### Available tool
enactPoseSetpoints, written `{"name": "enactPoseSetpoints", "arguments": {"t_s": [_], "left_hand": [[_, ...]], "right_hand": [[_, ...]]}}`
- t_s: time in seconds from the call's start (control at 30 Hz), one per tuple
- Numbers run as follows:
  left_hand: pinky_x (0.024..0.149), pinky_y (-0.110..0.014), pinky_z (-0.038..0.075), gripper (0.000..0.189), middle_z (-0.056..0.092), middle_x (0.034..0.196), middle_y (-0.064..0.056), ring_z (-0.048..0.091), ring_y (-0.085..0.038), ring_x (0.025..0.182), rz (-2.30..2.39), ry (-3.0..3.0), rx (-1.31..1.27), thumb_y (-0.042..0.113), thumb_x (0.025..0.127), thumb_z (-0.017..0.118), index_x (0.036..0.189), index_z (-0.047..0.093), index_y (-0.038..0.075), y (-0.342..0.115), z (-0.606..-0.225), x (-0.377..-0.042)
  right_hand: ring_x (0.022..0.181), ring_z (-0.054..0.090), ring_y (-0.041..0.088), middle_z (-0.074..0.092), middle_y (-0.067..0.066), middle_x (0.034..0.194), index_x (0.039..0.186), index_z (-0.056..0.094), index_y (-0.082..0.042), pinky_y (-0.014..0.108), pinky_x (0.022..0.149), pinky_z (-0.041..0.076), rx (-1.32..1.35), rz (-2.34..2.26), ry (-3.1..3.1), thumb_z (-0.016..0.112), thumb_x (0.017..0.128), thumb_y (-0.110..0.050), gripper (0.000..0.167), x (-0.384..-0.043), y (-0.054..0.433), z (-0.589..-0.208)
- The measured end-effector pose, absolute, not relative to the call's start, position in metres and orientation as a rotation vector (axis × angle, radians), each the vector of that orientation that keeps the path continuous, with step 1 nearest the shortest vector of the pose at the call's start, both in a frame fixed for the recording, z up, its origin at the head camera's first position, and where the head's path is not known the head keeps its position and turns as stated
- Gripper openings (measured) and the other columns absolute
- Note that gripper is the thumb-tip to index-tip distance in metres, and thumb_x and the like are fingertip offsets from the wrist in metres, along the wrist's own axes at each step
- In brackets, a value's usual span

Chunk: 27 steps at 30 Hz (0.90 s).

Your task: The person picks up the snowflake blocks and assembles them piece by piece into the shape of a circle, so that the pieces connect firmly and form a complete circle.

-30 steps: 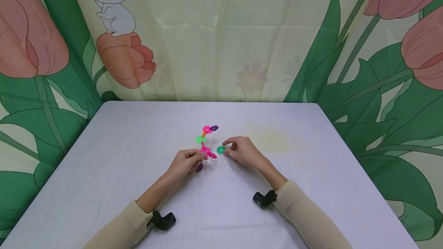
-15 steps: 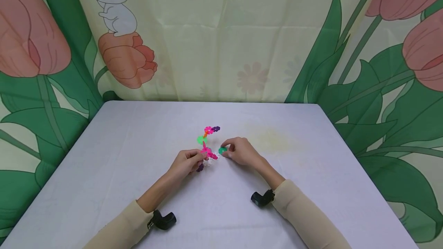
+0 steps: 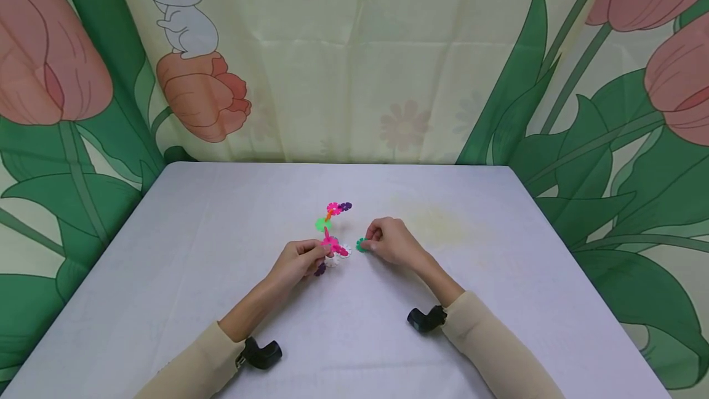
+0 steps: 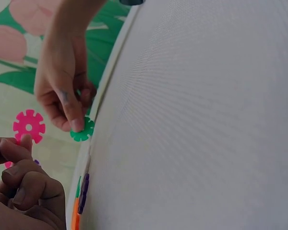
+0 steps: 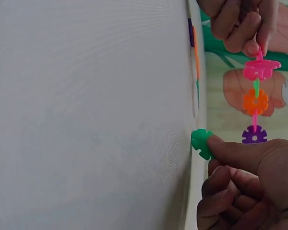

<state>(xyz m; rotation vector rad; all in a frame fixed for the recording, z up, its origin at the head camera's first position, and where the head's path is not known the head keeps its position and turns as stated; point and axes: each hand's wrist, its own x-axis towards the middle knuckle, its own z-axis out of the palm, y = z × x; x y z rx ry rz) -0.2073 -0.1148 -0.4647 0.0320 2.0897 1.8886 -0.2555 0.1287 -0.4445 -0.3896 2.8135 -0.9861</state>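
Note:
My left hand (image 3: 299, 258) pinches a chain of interlocking plastic snowflake discs at a pink disc (image 3: 330, 242). From there the chain runs away over the table through a light green disc (image 3: 322, 224) to another pink one (image 3: 333, 209) and a purple one at its tip. In the right wrist view an orange disc (image 5: 255, 102) also shows in the chain. Just right of it, my right hand (image 3: 392, 241) holds a single green disc (image 5: 201, 143) between thumb and finger. The green disc is apart from the chain. My left fingers partly hide the near pieces.
White discs (image 3: 332, 261) and a dark purple disc (image 3: 320, 270) lie close by my left fingertips; whether they join the chain I cannot tell. A white cloth covers the table (image 3: 232, 202). Behind it hangs a printed curtain (image 3: 310, 79).
The green disc has turned in my right fingers, and that hand has shifted slightly right, away from the chain. My left hand keeps its hold almost unmoved.

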Motion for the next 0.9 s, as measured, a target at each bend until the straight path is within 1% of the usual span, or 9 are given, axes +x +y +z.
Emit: {"name": "enactPoseSetpoints", "arguments": {"t_s": [0.23,0.37,0.47,0.6,0.73,0.9], "left_hand": [[0.054,-0.024,0.029,0.023,0.05,0.069,0.004,0.034,-0.014,0.061,1.889,2.1,0.017,0.021,0.105,0.061,0.103,0.072,0.001,-0.114,-0.466,-0.208],[0.054,-0.024,0.029,0.021,0.05,0.068,0.003,0.033,-0.013,0.06,1.902,2.089,0.003,0.02,0.105,0.062,0.101,0.072,0.002,-0.113,-0.466,-0.208],[0.055,-0.024,0.029,0.021,0.05,0.069,0.003,0.033,-0.013,0.06,1.903,2.081,0.004,0.021,0.105,0.062,0.101,0.072,0.002,-0.112,-0.466,-0.208],[0.054,-0.024,0.029,0.022,0.051,0.069,0.003,0.034,-0.013,0.06,1.901,2.08,0.011,0.021,0.105,0.062,0.103,0.073,0.003,-0.113,-0.466,-0.208],[0.053,-0.024,0.029,0.022,0.051,0.071,0.003,0.034,-0.014,0.061,1.907,2.071,0.001,0.02,0.105,0.061,0.103,0.072,0.0,-0.113,-0.466,-0.208],[0.055,-0.024,0.029,0.025,0.052,0.073,0.003,0.034,-0.014,0.062,1.915,2.062,0.001,0.019,0.106,0.06,0.106,0.07,-0.004,-0.114,-0.465,-0.208]], "right_hand": [[0.069,0.054,0.012,0.064,-0.002,0.068,0.085,0.077,-0.01,0.025,0.067,0.044,-0.478,-0.848,2.841,0.079,0.096,-0.023,0.017,-0.251,0.138,-0.444],[0.065,0.054,0.011,0.065,-0.004,0.064,0.082,0.078,-0.012,0.025,0.066,0.043,-0.471,-0.854,2.832,0.078,0.097,-0.023,0.019,-0.249,0.14,-0.445],[0.064,0.053,0.011,0.066,-0.004,0.063,0.081,0.078,-0.013,0.025,0.065,0.042,-0.457,-0.893,2.815,0.077,0.098,-0.023,0.02,-0.247,0.142,-0.447],[0.066,0.054,0.013,0.07,0.0,0.067,0.085,0.079,-0.012,0.026,0.065,0.043,-0.409,-1.064,2.699,0.076,0.098,-0.026,0.02,-0.244,0.145,-0.448],[0.067,0.053,0.014,0.069,0.004,0.072,0.092,0.078,-0.006,0.025,0.063,0.043,-0.322,-1.277,2.476,0.075,0.099,-0.029,0.024,-0.241,0.145,-0.445],[0.064,0.047,0.014,0.062,0.003,0.071,0.096,0.073,0.004,0.023,0.06,0.04,-0.292,-1.423,2.245,0.073,0.101,-0.026,0.031,-0.234,0.145,-0.442]]}}
